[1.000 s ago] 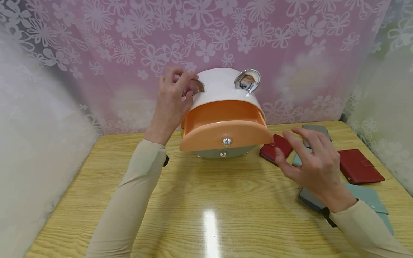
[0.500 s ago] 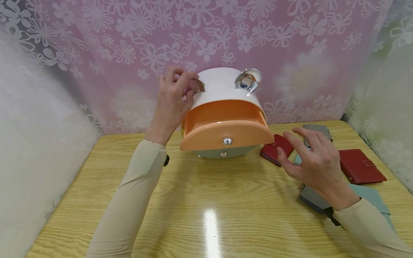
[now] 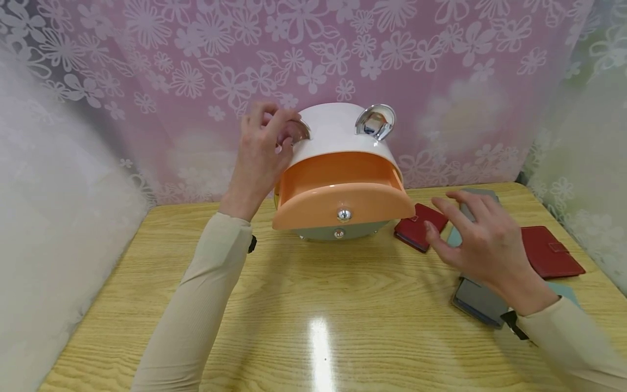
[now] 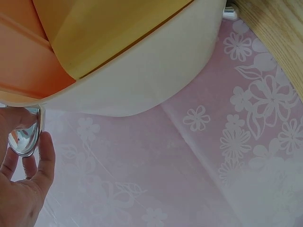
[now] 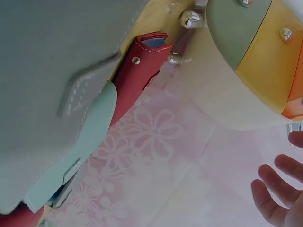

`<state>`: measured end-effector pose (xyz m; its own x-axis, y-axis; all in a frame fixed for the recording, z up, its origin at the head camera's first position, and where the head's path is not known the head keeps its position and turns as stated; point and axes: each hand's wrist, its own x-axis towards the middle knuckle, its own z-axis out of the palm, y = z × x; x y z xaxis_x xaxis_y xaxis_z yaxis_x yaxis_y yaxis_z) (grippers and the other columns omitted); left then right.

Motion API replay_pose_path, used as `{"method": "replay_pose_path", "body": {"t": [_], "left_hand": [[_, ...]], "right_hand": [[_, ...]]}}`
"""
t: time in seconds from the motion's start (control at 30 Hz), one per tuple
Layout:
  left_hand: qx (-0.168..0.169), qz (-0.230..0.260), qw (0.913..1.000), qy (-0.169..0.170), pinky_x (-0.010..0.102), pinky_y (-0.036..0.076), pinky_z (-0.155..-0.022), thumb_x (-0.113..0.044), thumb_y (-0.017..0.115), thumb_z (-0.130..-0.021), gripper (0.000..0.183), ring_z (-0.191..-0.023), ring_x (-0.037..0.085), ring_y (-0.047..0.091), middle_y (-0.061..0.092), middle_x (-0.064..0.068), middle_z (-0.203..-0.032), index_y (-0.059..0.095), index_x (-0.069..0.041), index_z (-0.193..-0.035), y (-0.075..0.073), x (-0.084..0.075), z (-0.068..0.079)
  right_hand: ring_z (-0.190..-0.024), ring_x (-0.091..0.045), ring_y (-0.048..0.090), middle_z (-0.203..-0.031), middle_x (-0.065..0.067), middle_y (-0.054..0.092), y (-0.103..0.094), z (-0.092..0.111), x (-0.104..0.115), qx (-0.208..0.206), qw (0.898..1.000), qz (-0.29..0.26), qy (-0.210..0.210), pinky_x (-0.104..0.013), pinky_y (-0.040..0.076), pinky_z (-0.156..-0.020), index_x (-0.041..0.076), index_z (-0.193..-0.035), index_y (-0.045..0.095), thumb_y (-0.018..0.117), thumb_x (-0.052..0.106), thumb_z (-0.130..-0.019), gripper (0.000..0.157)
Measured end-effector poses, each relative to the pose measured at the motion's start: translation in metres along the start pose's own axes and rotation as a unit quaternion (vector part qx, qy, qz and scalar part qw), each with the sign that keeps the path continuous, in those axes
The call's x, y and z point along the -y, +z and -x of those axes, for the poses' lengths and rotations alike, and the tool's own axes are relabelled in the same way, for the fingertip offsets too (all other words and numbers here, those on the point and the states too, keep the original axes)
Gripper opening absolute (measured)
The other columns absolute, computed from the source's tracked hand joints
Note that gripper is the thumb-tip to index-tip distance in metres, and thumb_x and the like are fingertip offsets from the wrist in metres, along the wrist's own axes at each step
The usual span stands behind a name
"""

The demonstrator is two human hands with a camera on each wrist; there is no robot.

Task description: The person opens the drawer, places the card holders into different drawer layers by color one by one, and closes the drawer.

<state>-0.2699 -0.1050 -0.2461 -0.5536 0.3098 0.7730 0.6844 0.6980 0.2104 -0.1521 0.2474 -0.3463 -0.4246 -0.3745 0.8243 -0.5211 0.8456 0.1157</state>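
In the head view, a rounded white drawer box with silver ears stands at the back of the table. Its orange top drawer, with a silver knob, is pulled out; the part of it I can see into holds nothing. My left hand pinches the box's left silver ear between thumb and fingers. Spread and slightly bent, my right hand hovers over the notebooks at the right, holding nothing. Nearest its fingertips lies a small red notebook.
Around the right hand lie a larger red notebook, a dark grey notebook and a grey one farther back. Light teal covers are partly hidden by the hand and sleeve. A floral curtain hangs behind the box.
My right hand has drifted slightly to the right, uncovering more of the dark grey notebook and covering more of the teal one. The left hand, box and drawer stay as they were.
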Motion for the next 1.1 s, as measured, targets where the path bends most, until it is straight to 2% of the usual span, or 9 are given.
{"method": "replay_pose_path", "body": {"t": [0.27, 0.4, 0.87, 1.1], "left_hand": [[-0.001, 0.001, 1.0, 0.003, 0.046, 0.039, -0.097, -0.002, 0.064, -0.092, 0.031, -0.106, 0.034, 0.055, 0.051, 0.017, -0.12, 0.066, -0.011, -0.122, 0.001, 0.0, 0.0], [-0.001, 0.002, 1.0, 0.001, 0.045, 0.039, -0.097, -0.002, 0.064, -0.092, 0.032, -0.107, 0.033, 0.054, 0.051, 0.017, -0.121, 0.066, -0.011, -0.122, 0.001, 0.0, 0.0], [-0.006, 0.006, 0.9999, 0.01, 0.045, 0.037, -0.096, 0.0, 0.064, -0.092, 0.032, -0.103, 0.033, 0.055, 0.052, 0.017, -0.121, 0.066, -0.011, -0.121, 0.0, 0.001, 0.001], [-0.006, 0.007, 0.9999, 0.009, 0.046, 0.037, -0.098, 0.0, 0.064, -0.091, 0.033, -0.102, 0.034, 0.055, 0.052, 0.017, -0.121, 0.066, -0.011, -0.122, 0.0, 0.001, 0.001]], "right_hand": [[-0.083, -0.045, 0.066, -0.109, -0.024, 0.069, 0.004, 0.0, -0.007, 0.051, 0.998, 0.013, -0.045, -0.057, 0.056, -0.064, 0.005, -0.113, 0.073, 0.047, 0.049, -0.098, 0.054], [-0.082, -0.044, 0.065, -0.111, -0.024, 0.068, 0.003, 0.0, -0.01, 0.08, 0.995, 0.013, -0.051, -0.057, 0.056, -0.064, 0.006, -0.115, 0.071, 0.043, 0.05, -0.099, 0.055], [-0.077, -0.041, 0.064, -0.107, -0.023, 0.068, 0.008, 0.007, -0.022, 0.136, 0.988, 0.012, -0.068, -0.052, 0.054, -0.055, 0.008, -0.113, 0.071, 0.033, 0.056, -0.102, 0.062], [-0.079, -0.04, 0.064, -0.105, -0.021, 0.069, 0.015, 0.013, -0.031, 0.167, 0.983, 0.02, -0.08, -0.051, 0.055, -0.056, 0.008, -0.113, 0.073, 0.027, 0.059, -0.103, 0.07]]}}
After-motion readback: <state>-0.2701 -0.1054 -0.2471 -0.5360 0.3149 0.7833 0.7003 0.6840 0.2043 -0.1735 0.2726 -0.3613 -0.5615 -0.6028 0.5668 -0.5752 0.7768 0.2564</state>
